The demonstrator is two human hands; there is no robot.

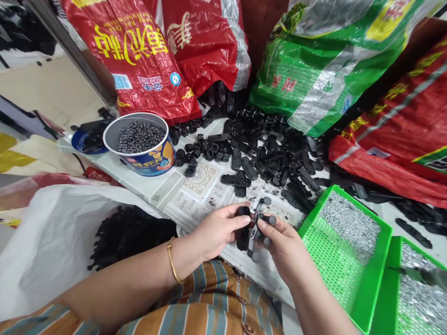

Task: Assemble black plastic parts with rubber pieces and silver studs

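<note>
Over the table's front edge, my left hand (221,231) pinches an elongated black plastic part (243,229), thumb across its face. Close beside it, my right hand (285,240) grips a black plastic frame with round knobs (257,225) along its sides. The two pieces sit side by side, almost touching; whether they meet is hard to make out. Beyond my hands, a loose heap of black plastic parts (271,154) covers the tabletop, with a few crossed pieces (239,180) nearest to me.
A blue tub (146,164) of small dark pieces stands at the left. Green baskets (375,285) with small silvery metal pieces are at the right. Red sacks (139,52) and a green sack (285,77) line the back. A white sack (40,249) holding black parts lies lower left.
</note>
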